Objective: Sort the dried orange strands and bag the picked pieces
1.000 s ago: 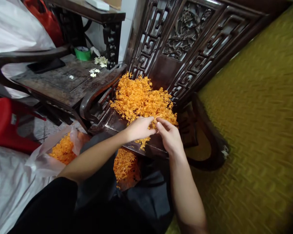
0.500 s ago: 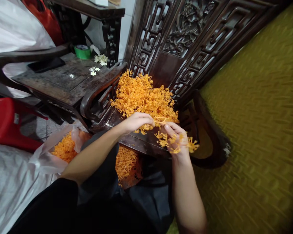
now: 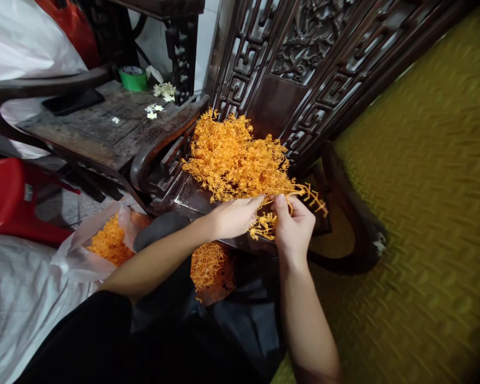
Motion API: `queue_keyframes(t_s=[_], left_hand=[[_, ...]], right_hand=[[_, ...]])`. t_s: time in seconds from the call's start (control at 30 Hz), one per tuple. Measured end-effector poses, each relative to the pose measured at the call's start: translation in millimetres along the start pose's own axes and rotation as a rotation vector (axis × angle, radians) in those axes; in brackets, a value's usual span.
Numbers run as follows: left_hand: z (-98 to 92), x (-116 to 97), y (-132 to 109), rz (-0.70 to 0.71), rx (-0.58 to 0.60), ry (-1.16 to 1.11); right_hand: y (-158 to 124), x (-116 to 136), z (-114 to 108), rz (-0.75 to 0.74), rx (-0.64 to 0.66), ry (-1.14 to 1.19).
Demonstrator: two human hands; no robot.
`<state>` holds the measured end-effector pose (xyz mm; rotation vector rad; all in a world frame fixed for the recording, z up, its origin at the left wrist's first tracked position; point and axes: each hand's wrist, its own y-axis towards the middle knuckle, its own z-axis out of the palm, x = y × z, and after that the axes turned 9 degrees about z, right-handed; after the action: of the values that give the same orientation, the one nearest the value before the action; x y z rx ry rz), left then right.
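A big heap of orange flower-like sprigs point(image 3: 236, 154) lies on the dark wooden seat point(image 3: 192, 200). In front of the heap, my right hand point(image 3: 294, 226) pinches an orange sprig point(image 3: 314, 197) between thumb and fingers, its branched end sticking out to the right. My left hand point(image 3: 240, 216) is closed just to the left, palm down, its fingertips against orange stems; exactly what it grips is hidden. Another orange cluster point(image 3: 263, 226) hangs between the two hands.
An open plastic bag point(image 3: 74, 256) holds orange pieces at the left. Below the seat is a container of orange stems point(image 3: 210, 266). Green tape point(image 3: 133, 79), a black phone point(image 3: 74, 101) and white blossoms point(image 3: 164, 90) lie on the neighbouring chair. A red stool point(image 3: 4, 197) stands far left.
My left hand has moved slightly down and right. My right hand has turned, and the sprig's branched end now points right above the fingers instead of hanging over the wrist.
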<state>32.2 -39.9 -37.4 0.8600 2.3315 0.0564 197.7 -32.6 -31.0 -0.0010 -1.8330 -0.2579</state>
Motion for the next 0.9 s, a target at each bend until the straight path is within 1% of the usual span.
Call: queue_keyframes(t_s=[0.07,0.13,0.17,0.2,0.3,0.37,0.47,0.53,0.6,0.73,0.83,0.9], left_hand=[[-0.7,-2,-2,-0.024,-0.029,0.123],[-3.8,-5,-3,-0.016,-0.1,0.263],[-5.9,-8,-4,-0.005,-0.137,0.322],[-8.0,-10,-4,0.004,-0.169,0.373],[-10.4,-17,-5,0.002,-0.219,0.484],[-6.4,-19,-5,0.012,-0.232,0.523],[4.9,-16,-6,0.033,-0.268,0.484],[11.1,-13,-5,0.058,-0.294,0.417],[13.3,-13,-5,0.089,-0.297,0.36],[8.6,-19,-3,0.073,-0.246,0.328],[5.3,-21,-2,0.068,-0.237,0.337],[5.1,-19,-2,0.09,-0.288,0.343]], right_hand=[[1,0,-3,0.046,0.129,-0.028],[1,-1,-5,0.098,0.262,0.008],[1,-1,-5,0.122,0.296,0.049],[1,-2,-5,0.145,0.298,0.094],[1,-4,-4,0.197,0.207,0.196],[1,-5,-3,0.22,0.156,0.242],[1,-6,-3,0.236,0.13,0.262],[2,-6,-3,0.238,0.132,0.234],[2,-7,-4,0.224,0.143,0.209],[1,-10,-4,0.187,0.147,0.196],[0,-9,-2,0.249,0.162,0.248],[0,-6,-1,0.338,0.213,0.336]])
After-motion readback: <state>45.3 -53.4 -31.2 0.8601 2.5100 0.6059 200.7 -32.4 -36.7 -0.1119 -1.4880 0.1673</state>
